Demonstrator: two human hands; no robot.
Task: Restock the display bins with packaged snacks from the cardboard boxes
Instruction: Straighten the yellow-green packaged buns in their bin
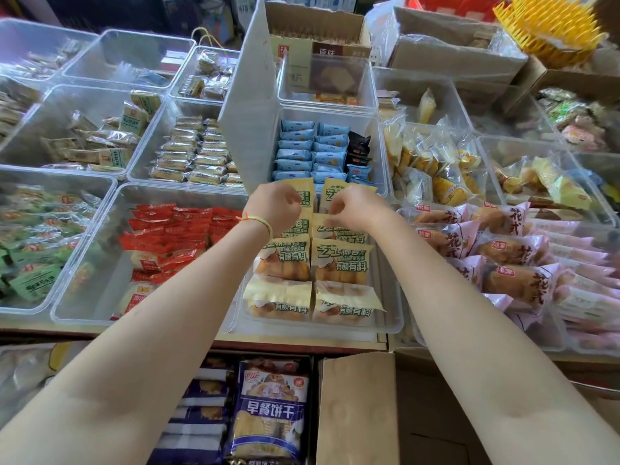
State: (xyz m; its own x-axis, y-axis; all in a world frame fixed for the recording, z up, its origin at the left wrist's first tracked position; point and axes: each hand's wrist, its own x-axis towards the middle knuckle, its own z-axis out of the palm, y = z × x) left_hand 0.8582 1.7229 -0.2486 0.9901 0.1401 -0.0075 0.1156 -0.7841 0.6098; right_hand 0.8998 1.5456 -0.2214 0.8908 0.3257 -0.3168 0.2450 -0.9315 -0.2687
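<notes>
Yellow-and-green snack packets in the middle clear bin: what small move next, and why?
Probably press the rear yellow-and-green snack packets down level. Both hands, left hand and right hand, pinch their tops at the back of the clear plastic bin, where they stand higher than the front rows.

Pale yellow snack packets (340, 260) with green lettering, red packets (167, 229), light blue packets (310, 151), pink wrappers (516, 256), yellow basket (550, 25)

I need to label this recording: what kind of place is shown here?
Probably a snack shop's display counter: rows of clear plastic bins hold wrapped snacks such as yellow-and-green bread packets, with open brown cardboard boxes below.
</notes>
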